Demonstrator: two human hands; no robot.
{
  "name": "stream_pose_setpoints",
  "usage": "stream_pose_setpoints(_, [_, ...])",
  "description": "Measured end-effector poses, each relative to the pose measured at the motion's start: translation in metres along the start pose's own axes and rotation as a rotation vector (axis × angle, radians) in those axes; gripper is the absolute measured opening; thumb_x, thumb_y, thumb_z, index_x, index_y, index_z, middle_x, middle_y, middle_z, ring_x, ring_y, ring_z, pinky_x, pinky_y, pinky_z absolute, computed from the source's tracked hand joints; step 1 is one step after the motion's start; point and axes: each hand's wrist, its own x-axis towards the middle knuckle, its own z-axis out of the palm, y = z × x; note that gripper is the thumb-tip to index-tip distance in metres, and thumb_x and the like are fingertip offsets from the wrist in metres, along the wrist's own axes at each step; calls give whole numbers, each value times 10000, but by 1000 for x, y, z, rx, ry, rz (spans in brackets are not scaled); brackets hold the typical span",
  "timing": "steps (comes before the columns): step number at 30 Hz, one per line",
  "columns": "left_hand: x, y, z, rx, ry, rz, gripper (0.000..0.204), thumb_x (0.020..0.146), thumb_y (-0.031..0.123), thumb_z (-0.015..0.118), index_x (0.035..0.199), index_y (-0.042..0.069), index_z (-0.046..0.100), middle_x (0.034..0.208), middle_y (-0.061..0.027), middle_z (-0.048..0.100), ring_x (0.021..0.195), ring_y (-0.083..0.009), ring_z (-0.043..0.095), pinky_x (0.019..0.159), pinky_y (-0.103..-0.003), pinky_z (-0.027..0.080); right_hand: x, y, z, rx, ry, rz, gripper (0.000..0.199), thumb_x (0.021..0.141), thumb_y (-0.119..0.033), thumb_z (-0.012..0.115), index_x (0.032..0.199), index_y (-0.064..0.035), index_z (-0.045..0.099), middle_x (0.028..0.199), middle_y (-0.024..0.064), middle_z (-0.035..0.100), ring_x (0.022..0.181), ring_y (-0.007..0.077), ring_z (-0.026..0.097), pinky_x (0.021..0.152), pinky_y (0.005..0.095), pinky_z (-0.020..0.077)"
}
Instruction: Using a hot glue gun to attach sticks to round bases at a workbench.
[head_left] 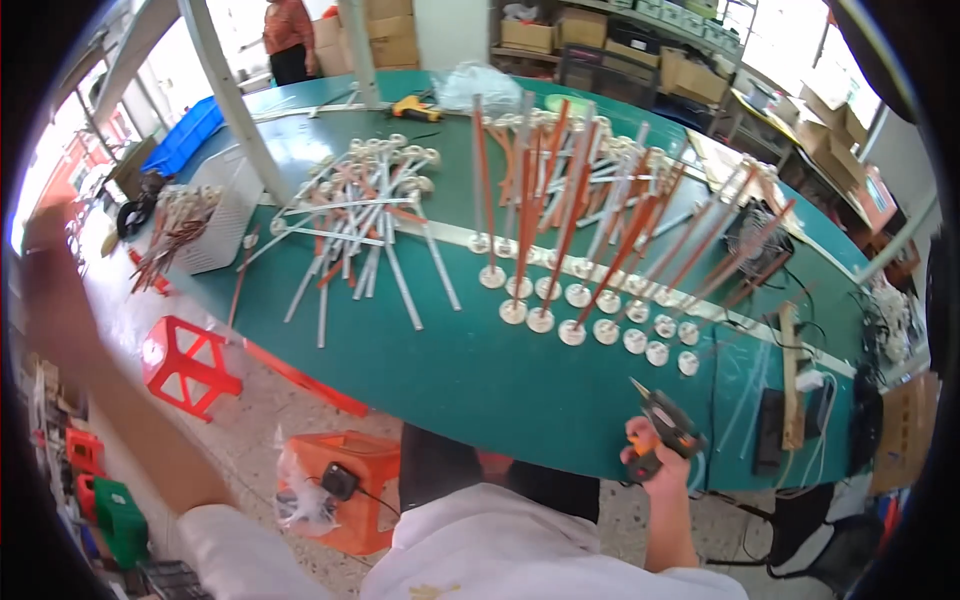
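Note:
My right hand (664, 468) is wrapped round the handle of a black and orange glue gun (668, 425) at the near edge of the green table. Its nozzle points up and left, toward rows of round white discs (572, 332) from which thin brown and clear sticks (580, 190) stand up. My left hand (52, 250) is raised far out to the left, past the table's edge. It is smeared by motion, and its fingers cannot be made out. A loose pile of clear and brown sticks with white ends (385, 220) lies left of the rows.
A white basket (235, 215) full of sticks sits at the table's left edge. Red stools (190, 365) stand on the floor. A small fan (755, 232), cables and a wooden strip (791, 380) occupy the right side. Behind the table, a person (288, 38) stands near cardboard boxes.

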Motion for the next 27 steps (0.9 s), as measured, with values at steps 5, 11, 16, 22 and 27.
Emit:
stream_pose_setpoints(5, [-178, -2, 148, -704, -750, -38, 167, 932, 140, 707, 850, -5, 710, 703, -3, 647, 646, -54, 567, 587, -250, 479, -5, -3, -28, 83, 32, 105, 328, 842, -253, 706, 1016, 8, 610, 995, 172, 585, 848, 269, 588, 518, 376, 529])
stream_pose_setpoints(11, [-188, -23, 249, -346, -933, 210, 135, 898, 142, 682, 955, 25, 718, 770, -122, 702, 665, -209, 680, 653, -345, 529, 5, -6, -21, 129, 144, 188, 287, 815, -229, 689, 939, 10, 590, 971, 186, 578, 665, 271, 583, 529, 361, 487])
stream_pose_setpoints(16, [-176, -51, 291, -172, -925, 481, 224, 896, 171, 615, 1074, 70, 705, 1019, -167, 700, 934, -369, 671, 802, -438, 525, 10, -1, -17, -34, 112, 167, 302, 839, -221, 666, 989, 32, 599, 982, 209, 590, 655, 273, 595, 577, 354, 495])
stream_pose_setpoints(22, [-168, -142, 330, 103, -569, 428, 332, 885, 223, 627, 1206, 144, 658, 1332, -190, 582, 1101, -374, 629, 901, -469, 523, 10, -3, -14, -52, 151, 166, 282, 870, -211, 653, 990, 38, 596, 980, 212, 602, 649, 263, 602, 582, 353, 507])
stream_pose_setpoints(27, [-155, -168, 342, 451, -578, 463, 441, 869, 115, 547, 1290, 226, 613, 1380, -137, 541, 1162, -360, 589, 907, -495, 517, 11, -3, -13, -39, 188, 179, 296, 867, -229, 661, 984, 34, 592, 967, 209, 603, 649, 262, 598, 569, 361, 501])
